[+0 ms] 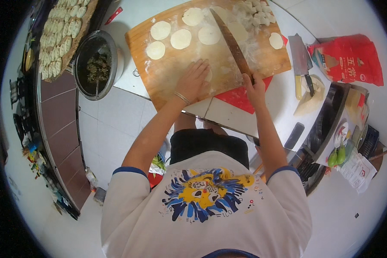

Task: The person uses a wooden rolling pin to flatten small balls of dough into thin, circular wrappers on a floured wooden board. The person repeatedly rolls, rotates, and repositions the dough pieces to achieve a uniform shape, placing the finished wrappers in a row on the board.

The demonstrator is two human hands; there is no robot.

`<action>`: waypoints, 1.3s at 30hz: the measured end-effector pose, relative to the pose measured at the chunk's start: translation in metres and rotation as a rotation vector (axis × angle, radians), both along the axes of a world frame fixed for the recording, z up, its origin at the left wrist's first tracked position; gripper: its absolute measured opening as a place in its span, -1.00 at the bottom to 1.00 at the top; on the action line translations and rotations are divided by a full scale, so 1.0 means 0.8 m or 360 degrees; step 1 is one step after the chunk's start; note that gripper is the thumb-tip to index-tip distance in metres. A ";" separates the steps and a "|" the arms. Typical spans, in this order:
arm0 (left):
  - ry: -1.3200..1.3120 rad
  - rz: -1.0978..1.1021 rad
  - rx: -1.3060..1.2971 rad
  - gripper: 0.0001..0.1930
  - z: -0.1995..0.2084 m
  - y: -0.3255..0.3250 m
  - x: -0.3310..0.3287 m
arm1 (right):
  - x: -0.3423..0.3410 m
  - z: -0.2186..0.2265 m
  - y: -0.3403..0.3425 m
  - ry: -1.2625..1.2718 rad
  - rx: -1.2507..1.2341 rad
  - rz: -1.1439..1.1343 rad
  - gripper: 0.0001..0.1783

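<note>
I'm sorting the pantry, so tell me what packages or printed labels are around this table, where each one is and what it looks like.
Red bag: far right of the table, beside the cleaver; soft, crumpled, red with pale print.
White packet: lower right, past the green pieces; flat, white with small print and a red mark.
No screens show.

Six rolled dough rounds (181, 38), one rolling pin (232, 43), one cleaver (299, 62), one filling bowl (95, 64).

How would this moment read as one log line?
left hand: flat on dough | right hand: grips rolling pin | wooden board: floured, round wrappers | filling bowl: left of board
</note>
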State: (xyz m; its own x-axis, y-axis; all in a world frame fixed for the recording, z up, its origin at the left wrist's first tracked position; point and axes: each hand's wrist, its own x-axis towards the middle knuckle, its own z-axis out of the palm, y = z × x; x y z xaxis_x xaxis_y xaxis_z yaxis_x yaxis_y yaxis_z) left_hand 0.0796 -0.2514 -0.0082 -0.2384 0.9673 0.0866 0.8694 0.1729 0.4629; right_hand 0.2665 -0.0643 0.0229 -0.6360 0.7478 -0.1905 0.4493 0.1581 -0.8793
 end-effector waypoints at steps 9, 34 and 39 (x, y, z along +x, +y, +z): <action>-0.0020 0.0457 -0.0108 -0.38 0.008 -0.003 0.047 | 0.019 0.008 -0.021 -0.0038 0.0038 0.0024 -0.75; -0.0805 0.1130 -0.0166 -0.73 0.022 -0.025 -0.008 | 0.039 -0.028 -0.018 0.0066 -0.0153 -0.0166 -0.72; -0.0370 0.1041 -0.0274 -0.71 0.018 0.001 0.031 | 0.034 -0.025 -0.015 0.0072 -0.0180 -0.0183 -0.73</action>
State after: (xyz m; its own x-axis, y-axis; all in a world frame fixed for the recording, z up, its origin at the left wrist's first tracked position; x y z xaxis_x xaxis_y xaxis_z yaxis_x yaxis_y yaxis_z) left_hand 0.1046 -0.2502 0.0060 -0.7683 0.6150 -0.1777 0.4447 0.7124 0.5429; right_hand 0.2934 -0.0764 0.0031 -0.5572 0.7916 -0.2507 0.4185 0.0070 -0.9082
